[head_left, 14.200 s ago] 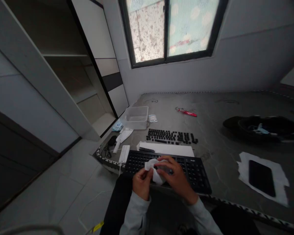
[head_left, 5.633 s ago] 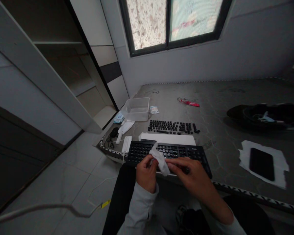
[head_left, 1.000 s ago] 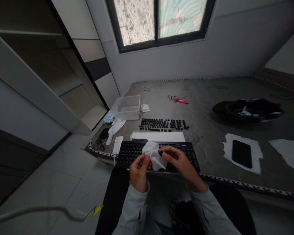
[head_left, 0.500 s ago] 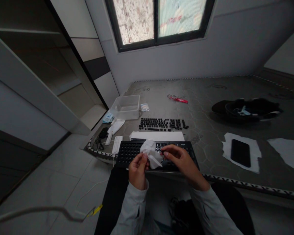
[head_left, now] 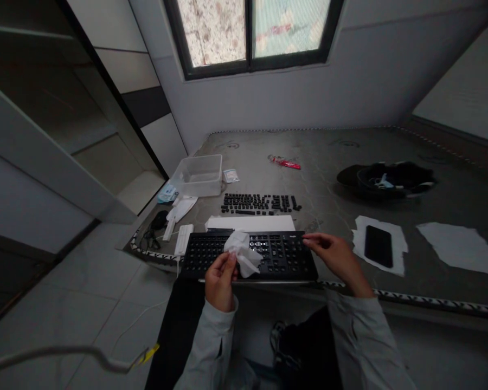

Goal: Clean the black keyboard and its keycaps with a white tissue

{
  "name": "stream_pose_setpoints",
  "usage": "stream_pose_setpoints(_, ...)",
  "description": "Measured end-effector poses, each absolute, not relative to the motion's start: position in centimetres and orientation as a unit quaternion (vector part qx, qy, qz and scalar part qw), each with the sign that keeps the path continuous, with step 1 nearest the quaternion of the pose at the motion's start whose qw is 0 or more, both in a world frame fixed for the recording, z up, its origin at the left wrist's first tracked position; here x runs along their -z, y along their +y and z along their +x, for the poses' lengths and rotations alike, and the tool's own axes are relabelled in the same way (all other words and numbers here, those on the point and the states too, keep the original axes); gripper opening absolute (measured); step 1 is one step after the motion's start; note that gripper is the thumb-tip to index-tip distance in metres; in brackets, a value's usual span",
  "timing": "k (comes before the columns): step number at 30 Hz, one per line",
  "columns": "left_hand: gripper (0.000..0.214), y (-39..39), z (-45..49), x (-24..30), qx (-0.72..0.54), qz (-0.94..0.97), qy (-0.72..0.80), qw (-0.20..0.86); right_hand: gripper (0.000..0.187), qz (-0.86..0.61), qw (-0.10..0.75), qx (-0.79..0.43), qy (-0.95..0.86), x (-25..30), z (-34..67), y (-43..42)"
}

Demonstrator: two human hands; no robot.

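Leaving wipe (head_left: 242, 252), rt hand (head_left: 333, 254) at kbd (head_left: 282, 259)

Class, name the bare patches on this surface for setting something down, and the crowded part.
Bare: the stretch between the loose keycaps, the black heap and the phone; also the far strip behind the red packet. Crowded: the left corner around the clear tub and keyboard.

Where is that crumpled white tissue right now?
The crumpled white tissue is low in the head view, near the middle, pinched by the left hand over the black keyboard.
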State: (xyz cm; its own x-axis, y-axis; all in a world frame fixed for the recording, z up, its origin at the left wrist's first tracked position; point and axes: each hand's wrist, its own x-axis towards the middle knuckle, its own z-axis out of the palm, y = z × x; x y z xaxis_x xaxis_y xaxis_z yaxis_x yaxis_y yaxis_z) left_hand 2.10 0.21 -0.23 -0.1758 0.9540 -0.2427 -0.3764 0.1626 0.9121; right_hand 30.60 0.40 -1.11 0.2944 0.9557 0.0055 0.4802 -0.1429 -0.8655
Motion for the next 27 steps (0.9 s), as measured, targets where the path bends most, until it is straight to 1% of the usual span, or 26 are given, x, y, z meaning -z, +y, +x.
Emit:
stream_pose_setpoints(7, 0.051, 0.3, 2.0, 0.6, -0.578, 0.301, 0.500, 0.570, 0.024, -0.687, 0.320, -0.352, -0.549, 3.5, 31.2, 0.7)
stream_pose_setpoints(11, 0.052, 0.2, 1.9, 0.5, -0.579, 0.298, 0.501, 0.570, 0.018, -0.689, 0.313, -0.342, -0.557, 4.0, 30.9, 1.0)
stream_pose_setpoints(19, 0.053, 0.4, 2.0, 0.5, -0.579, 0.286, 0.506, 0.572, 0.012, -0.711, 0.307, -0.335, -0.538, 3.7, 29.8, 1.6)
stream_pose_setpoints(27, 0.050, 0.5, 1.9, 1.1, -0.577, 0.291, 0.499, 0.577, 0.011, -0.719, 0.261, -0.321, -0.558, 3.9, 29.5, 1.7)
